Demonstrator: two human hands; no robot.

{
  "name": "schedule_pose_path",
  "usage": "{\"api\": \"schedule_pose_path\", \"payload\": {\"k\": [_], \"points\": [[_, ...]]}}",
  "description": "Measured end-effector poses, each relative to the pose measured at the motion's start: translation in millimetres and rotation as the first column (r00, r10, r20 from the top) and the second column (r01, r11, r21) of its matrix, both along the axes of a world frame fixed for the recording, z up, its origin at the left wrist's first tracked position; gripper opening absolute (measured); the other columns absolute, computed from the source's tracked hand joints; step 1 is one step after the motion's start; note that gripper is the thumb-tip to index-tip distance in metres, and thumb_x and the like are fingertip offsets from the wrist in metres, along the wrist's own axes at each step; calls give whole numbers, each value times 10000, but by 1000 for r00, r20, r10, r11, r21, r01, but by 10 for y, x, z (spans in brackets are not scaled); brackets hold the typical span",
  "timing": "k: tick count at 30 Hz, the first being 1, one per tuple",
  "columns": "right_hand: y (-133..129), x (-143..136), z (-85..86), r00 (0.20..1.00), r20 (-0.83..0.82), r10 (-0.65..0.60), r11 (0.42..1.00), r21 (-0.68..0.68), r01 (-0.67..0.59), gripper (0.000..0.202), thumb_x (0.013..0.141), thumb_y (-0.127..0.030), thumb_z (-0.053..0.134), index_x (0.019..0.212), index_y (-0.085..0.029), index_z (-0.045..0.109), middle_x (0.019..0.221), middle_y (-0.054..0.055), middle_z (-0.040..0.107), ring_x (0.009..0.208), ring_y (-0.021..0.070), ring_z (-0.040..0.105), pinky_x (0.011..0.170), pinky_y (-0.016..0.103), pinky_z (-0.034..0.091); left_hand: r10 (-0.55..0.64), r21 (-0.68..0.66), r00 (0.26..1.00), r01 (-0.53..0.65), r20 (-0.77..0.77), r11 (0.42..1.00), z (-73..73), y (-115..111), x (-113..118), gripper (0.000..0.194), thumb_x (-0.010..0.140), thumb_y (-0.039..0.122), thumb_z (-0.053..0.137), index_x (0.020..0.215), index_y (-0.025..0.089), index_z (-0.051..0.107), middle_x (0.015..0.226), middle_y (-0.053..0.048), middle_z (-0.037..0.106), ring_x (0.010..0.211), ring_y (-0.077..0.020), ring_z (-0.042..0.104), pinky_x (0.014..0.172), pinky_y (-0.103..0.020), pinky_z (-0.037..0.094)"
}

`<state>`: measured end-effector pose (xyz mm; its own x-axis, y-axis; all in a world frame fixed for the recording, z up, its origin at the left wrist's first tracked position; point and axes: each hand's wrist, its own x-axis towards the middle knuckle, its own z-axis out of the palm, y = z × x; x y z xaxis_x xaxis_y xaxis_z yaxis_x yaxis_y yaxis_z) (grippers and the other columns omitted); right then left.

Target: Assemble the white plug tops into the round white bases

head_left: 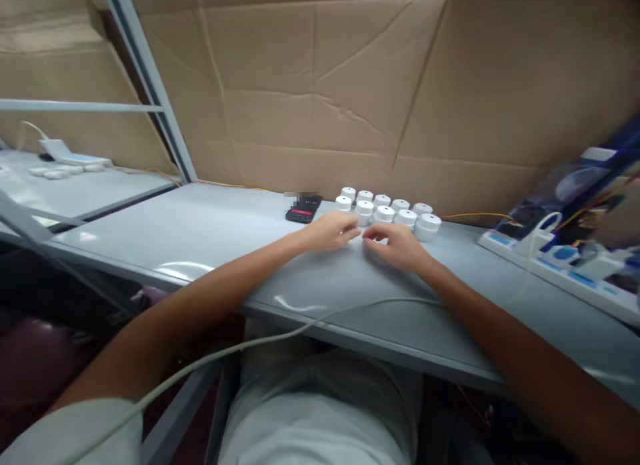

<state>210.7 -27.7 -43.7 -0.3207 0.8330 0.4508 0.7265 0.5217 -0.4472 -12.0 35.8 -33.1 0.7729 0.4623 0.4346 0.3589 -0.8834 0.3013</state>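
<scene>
Several white round capped pieces, like small knobs or sensors with a dark dot on top, stand in two rows on the grey table. My left hand is at the front left of the rows, fingers loosely bent and apart, with nothing visible in it. My right hand rests just in front of the middle pieces. Its thumb and fingertips come together in a pinch; whatever is between them, if anything, is too small to make out. The two sets of fingertips nearly meet.
A dark phone lies left of the rows. On the right sits a white power strip with plugs. A white cable hangs across the table's front edge. Cardboard backs the table; a metal post rises at left.
</scene>
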Motion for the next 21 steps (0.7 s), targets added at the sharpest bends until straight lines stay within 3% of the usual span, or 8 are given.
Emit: {"api": "schedule_pose_path", "payload": {"k": [2, 5, 7, 10, 14, 18, 21], "points": [[7, 5, -3, 1000, 0, -31, 999, 15, 31, 208, 899, -305, 586, 840, -214, 763, 912, 89, 835, 849, 278, 756, 788, 390, 551, 53, 17, 998, -53, 22, 998, -24, 58, -11, 238, 969, 157, 458, 996, 162, 694, 980, -91, 750, 919, -214, 675, 874, -335, 522], [26, 10, -6, 993, -93, -72, 997, -27, 69, 248, 948, -278, 512, 986, -206, 747, 808, 70, 813, 759, 255, 759, 755, 379, 558, 219, 91, 975, -221, 32, 971, -49, 140, -50, 526, 835, 21, 452, 1297, 141, 672, 1422, -174, 662, 1331, -282, 604, 1114, -438, 493], [34, 8, -7, 984, -153, -88, 995, -62, 79, 256, 937, -269, 521, 1068, -200, 730, 731, 39, 788, 679, 233, 747, 723, 360, 556, 334, 127, 943, -332, 6, 935, -49, 173, -75, 669, 824, 47, 501, 1483, 137, 573, 1616, -200, 510, 1516, -326, 458, 1212, -508, 428], [32, 0, -7, 987, -133, -94, 995, -31, 91, 177, 871, -297, 615, 959, -210, 741, 702, 27, 776, 642, 221, 720, 686, 343, 535, 412, 129, 907, -400, -86, 908, -31, 202, -80, 777, 859, 138, 573, 1621, 160, 423, 1722, -200, 381, 1612, -351, 329, 1273, -575, 352], [21, -4, -22, 995, -66, -75, 996, 36, 78, 146, 824, -291, 635, 866, -216, 753, 714, 35, 772, 656, 224, 702, 667, 345, 516, 426, 115, 886, -411, -182, 904, -13, 229, -32, 716, 895, 189, 599, 1590, 166, 430, 1718, -220, 382, 1600, -369, 355, 1253, -595, 368], [32, -2, -44, 992, -95, -87, 995, 42, 91, 200, 862, -285, 603, 968, -213, 757, 835, 69, 806, 748, 255, 741, 736, 386, 549, 358, 52, 929, -355, -90, 934, -9, 186, -1, 522, 917, 223, 588, 1430, 146, 527, 1461, -203, 607, 1348, -335, 608, 1114, -474, 505], [28, -26, -34, 977, -193, -90, 996, 12, 93, 247, 899, -332, 597, 1064, -204, 729, 973, 102, 816, 794, 263, 764, 755, 402, 573, 250, 18, 968, -250, -4, 968, -8, 83, 12, 389, 918, 271, 600, 1283, 138, 583, 1261, -166, 665, 1165, -309, 665, 1013, -424, 541]]}}
